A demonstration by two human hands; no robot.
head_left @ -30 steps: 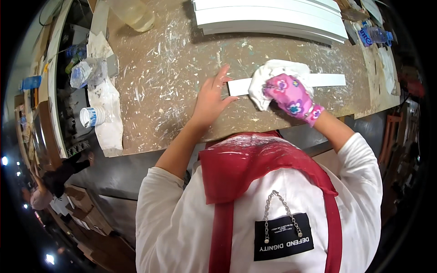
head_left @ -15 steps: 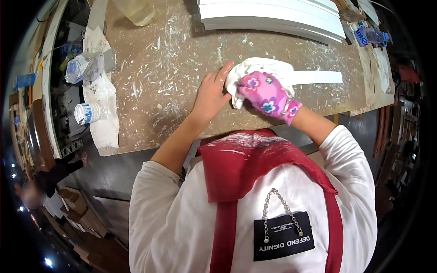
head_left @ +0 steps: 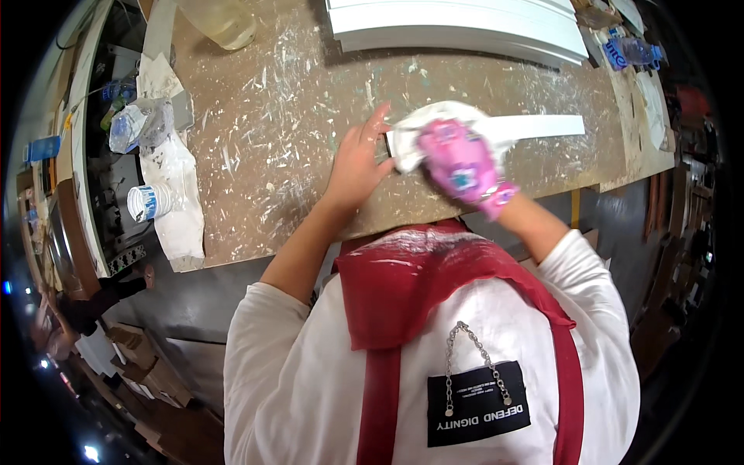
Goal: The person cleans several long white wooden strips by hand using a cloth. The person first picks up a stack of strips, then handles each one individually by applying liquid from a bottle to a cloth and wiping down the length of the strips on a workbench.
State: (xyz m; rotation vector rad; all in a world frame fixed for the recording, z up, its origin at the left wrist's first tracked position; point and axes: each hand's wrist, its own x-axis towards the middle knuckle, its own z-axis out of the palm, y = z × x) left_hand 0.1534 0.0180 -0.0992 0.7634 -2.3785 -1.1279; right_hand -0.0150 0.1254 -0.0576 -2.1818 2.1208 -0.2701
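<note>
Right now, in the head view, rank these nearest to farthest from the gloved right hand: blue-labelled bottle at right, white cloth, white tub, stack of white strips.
From the gloved right hand:
1. White cloth, under the hand
2. Stack of white strips, ahead
3. Blue-labelled bottle, upper right
4. White tub, far left

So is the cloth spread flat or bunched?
Bunched: the cloth is a rumpled wad under the right hand, over part of the strip.

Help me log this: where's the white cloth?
The white cloth is upper right of centre in the head view, under the right hand, over the white strip.
</note>
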